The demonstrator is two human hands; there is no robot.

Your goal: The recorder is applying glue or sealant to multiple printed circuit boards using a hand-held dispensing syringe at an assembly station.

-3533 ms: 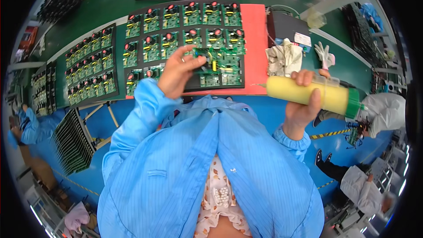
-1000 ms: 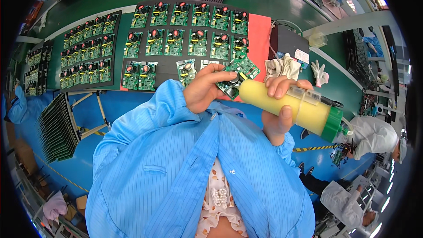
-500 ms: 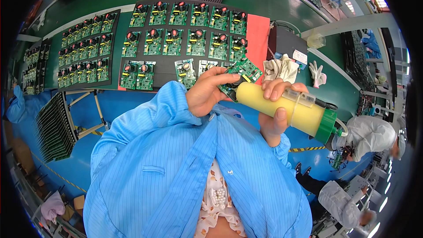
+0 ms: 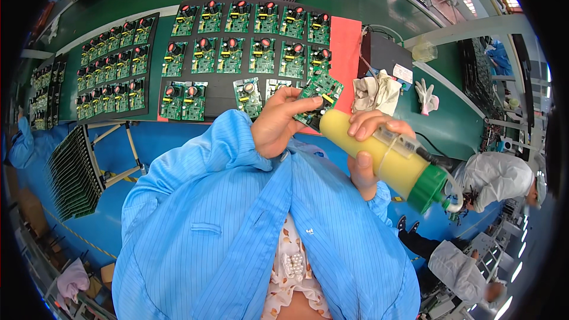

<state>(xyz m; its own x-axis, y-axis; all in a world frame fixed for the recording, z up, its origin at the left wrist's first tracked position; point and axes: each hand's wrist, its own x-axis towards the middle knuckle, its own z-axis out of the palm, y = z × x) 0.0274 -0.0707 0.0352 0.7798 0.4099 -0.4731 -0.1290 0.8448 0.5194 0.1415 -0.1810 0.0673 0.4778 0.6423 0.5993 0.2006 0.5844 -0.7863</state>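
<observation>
Between the thumb and fingers of my left hand (image 4: pixel 278 120) is a green circuit board (image 4: pixel 325 86), held tilted above the near edge of the bench. My right hand (image 4: pixel 374 136) wraps round a glue dispensing cylinder (image 4: pixel 403 165), pale yellow with a green cap and a clear hose at its outer end. A small clear-cased part is strapped along the cylinder's side. The cylinder's inner end meets the lower part of the board; its tip is hidden there. Just beyond my left hand, another circuit board (image 4: pixel 248 96) lies on the black mat (image 4: pixel 222 92).
Rows of circuit boards (image 4: pixel 231 53) cover the mat, with another loaded mat (image 4: pixel 155 53) to the left. A red sheet (image 4: pixel 345 47), a dark box (image 4: pixel 385 53), cloth gloves (image 4: pixel 377 93) and a white glove (image 4: pixel 425 97) lie right. Co-workers (image 4: pixel 495 178) are at the right.
The green-capped end of the cylinder has swung down toward me. The held board has turned more upright, and my right hand has tilted with the cylinder.
</observation>
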